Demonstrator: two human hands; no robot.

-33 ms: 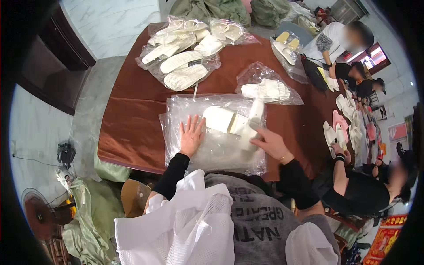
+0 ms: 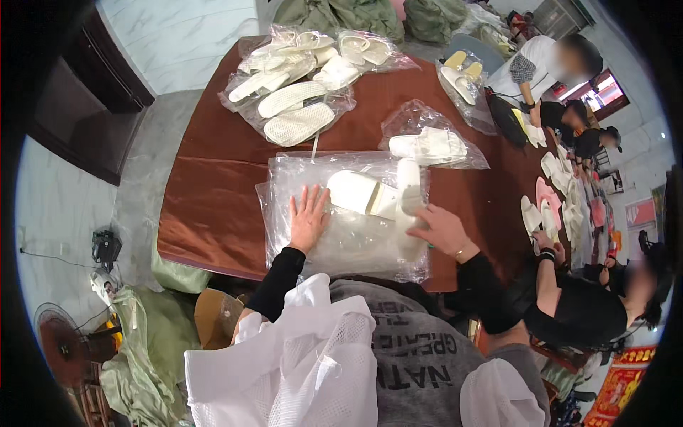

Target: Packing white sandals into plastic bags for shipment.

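My left hand (image 2: pixel 310 219) lies flat with spread fingers on a stack of clear plastic bags (image 2: pixel 348 245). Just beyond its fingertips, a white slipper (image 2: pixel 353 191) rests on the bags, its strap toward the right. A second white slipper (image 2: pixel 408 186) is gripped by my right hand (image 2: pixel 442 229) near the stack's right edge. It appears to be turned on its side, and its near end is blurred by motion. The grasp of my right fingers shows only in part.
Bagged white slippers (image 2: pixel 299 99) are piled at the far left of the brown-covered table (image 2: pixel 206 185). Another bagged pair (image 2: pixel 430 146) lies beyond the stack, with one more (image 2: pixel 459 84) at the far right. Along the right, other people work beside white and pink slippers (image 2: pixel 546 196).
My right hand has shifted slightly to the right with the slipper, whose far end has swung a little left. My left hand has stayed in place.
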